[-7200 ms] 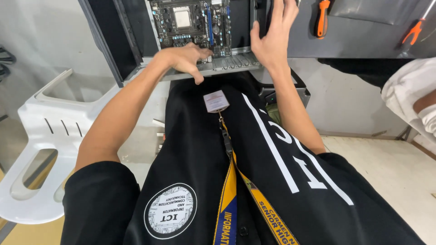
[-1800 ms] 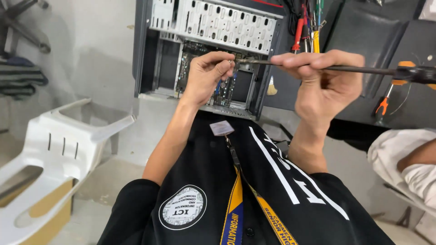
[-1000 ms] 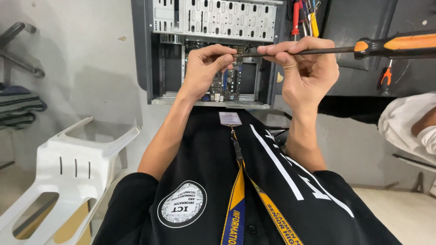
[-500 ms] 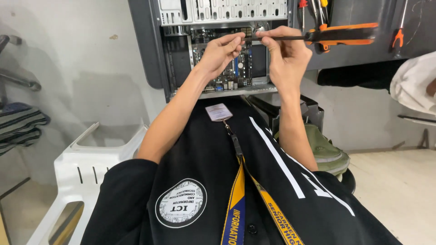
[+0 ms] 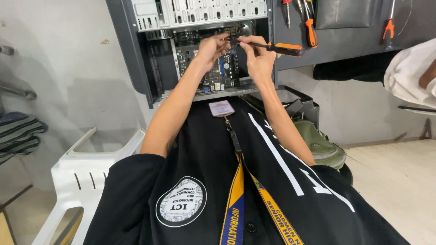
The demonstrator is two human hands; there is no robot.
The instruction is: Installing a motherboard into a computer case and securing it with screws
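**Both hands met at the screwdriver tip, inside the open case**

Up at twelve o'clock stood the open case (image 5: 136, 54), board (image 5: 218, 68) showing inside, and both hands were raised into it. The right hand (image 5: 258, 56) was closed around the screwdriver (image 5: 277, 46), gripping where the shaft met the orange-and-black handle. Its long axis ran nearly level, handle out toward three o'clock, tip pointing toward nine. The left hand (image 5: 210, 49) sat at that tip end, fingers pinched together; whether they held a screw or only steadied the point, I could not tell. So the tool lay between the two hands, the right one carrying it, the left touching or just beside its tip. Spare drivers (image 5: 309, 27) hung at one o'clock. A white chair (image 5: 91, 168) stood at eight, a green bag (image 5: 318, 145) at four.
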